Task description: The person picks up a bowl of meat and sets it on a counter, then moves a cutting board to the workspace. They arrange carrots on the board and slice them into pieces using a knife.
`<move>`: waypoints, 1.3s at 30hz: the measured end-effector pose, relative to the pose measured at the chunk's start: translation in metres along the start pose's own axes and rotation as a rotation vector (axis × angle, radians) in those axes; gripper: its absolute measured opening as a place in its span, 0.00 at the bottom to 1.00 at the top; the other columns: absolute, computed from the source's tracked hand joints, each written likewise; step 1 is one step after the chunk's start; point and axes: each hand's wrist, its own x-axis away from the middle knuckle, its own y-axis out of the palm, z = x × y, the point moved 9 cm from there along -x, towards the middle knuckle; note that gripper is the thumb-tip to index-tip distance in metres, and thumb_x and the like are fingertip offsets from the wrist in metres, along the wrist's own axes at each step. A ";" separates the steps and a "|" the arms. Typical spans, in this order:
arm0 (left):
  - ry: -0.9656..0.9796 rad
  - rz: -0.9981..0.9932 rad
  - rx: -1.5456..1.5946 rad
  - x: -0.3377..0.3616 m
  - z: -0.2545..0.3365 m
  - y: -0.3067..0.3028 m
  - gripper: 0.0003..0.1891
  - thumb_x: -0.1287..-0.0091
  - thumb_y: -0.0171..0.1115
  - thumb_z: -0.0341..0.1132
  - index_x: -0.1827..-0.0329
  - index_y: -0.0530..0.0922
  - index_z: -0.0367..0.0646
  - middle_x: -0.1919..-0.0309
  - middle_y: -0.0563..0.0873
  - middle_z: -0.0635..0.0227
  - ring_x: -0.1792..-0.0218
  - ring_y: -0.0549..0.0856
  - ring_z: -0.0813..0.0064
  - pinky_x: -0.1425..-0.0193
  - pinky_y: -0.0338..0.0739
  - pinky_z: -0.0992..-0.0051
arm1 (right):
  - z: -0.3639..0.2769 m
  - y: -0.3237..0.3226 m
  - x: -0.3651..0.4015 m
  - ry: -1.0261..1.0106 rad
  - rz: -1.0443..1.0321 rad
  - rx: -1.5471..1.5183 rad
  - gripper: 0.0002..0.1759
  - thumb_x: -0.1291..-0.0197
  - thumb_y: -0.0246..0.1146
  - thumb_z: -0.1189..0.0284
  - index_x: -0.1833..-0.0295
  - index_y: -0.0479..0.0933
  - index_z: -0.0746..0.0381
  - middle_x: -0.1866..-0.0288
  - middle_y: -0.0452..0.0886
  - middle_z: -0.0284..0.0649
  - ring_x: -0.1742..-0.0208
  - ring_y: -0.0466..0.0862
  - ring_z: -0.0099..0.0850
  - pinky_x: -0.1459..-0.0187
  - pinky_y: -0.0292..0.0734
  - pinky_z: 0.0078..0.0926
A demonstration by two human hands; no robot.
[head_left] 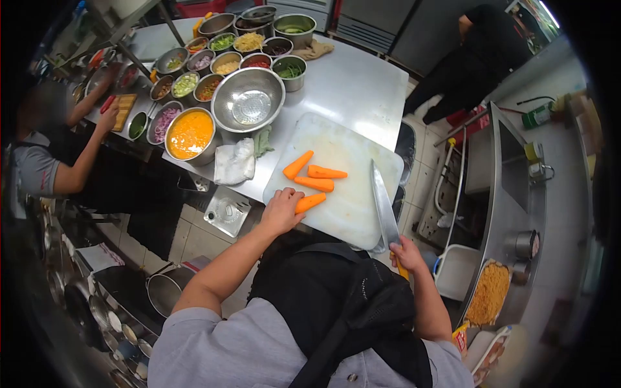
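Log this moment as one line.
left hand: on nearest carrot | right hand: grips yellow-handled knife, tip over cutting board | three other carrots: on board, whole

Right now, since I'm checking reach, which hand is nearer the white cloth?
The left hand. It holds a carrot on the cutting board, toward the white cloth; the right hand grips the knife near the opposite edge.

Four tapered orange carrots [314, 184], left half of cutting board [336, 139], yellow-handled knife [383, 208], blade slanted over board's right side
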 end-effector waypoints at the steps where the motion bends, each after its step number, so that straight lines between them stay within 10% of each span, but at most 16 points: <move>1: 0.008 -0.017 0.016 0.001 -0.001 0.003 0.29 0.42 0.78 0.35 0.37 0.79 0.48 0.42 0.79 0.57 0.41 0.79 0.51 0.35 0.78 0.57 | -0.003 0.004 0.001 0.021 0.013 -0.001 0.11 0.25 0.59 0.71 0.44 0.74 0.64 0.71 0.79 0.38 0.81 0.79 0.27 0.77 0.77 0.29; 13: 0.367 0.100 0.017 -0.017 0.051 0.043 0.26 0.40 0.71 0.27 0.36 0.79 0.48 0.38 0.79 0.60 0.39 0.78 0.54 0.38 0.76 0.60 | -0.008 0.036 0.036 -0.062 0.265 0.428 0.15 0.27 0.56 0.72 0.42 0.65 0.68 0.73 0.82 0.44 0.70 0.85 0.38 0.65 0.79 0.37; 24: 0.142 0.250 -0.113 -0.066 0.063 0.005 0.23 0.37 0.70 0.30 0.37 0.82 0.50 0.45 0.81 0.57 0.41 0.79 0.50 0.36 0.76 0.56 | -0.013 0.005 -0.009 -0.201 0.185 0.543 0.15 0.29 0.59 0.71 0.44 0.66 0.66 0.58 0.86 0.63 0.53 0.84 0.66 0.52 0.76 0.61; 29: 0.191 -0.176 -0.318 -0.104 0.076 0.031 0.13 0.37 0.72 0.33 0.49 0.89 0.52 0.49 0.85 0.65 0.45 0.85 0.59 0.43 0.81 0.60 | -0.003 0.003 -0.026 -0.291 0.127 0.326 0.21 0.29 0.59 0.71 0.35 0.66 0.65 0.57 0.86 0.64 0.51 0.83 0.67 0.50 0.77 0.60; 39: 0.294 -0.343 -0.371 -0.121 0.073 0.058 0.05 0.35 0.69 0.32 0.59 0.89 0.47 0.54 0.86 0.65 0.51 0.87 0.59 0.48 0.82 0.62 | 0.003 0.001 -0.031 -0.313 0.119 0.298 0.19 0.28 0.59 0.69 0.38 0.67 0.66 0.58 0.85 0.64 0.52 0.83 0.67 0.52 0.76 0.60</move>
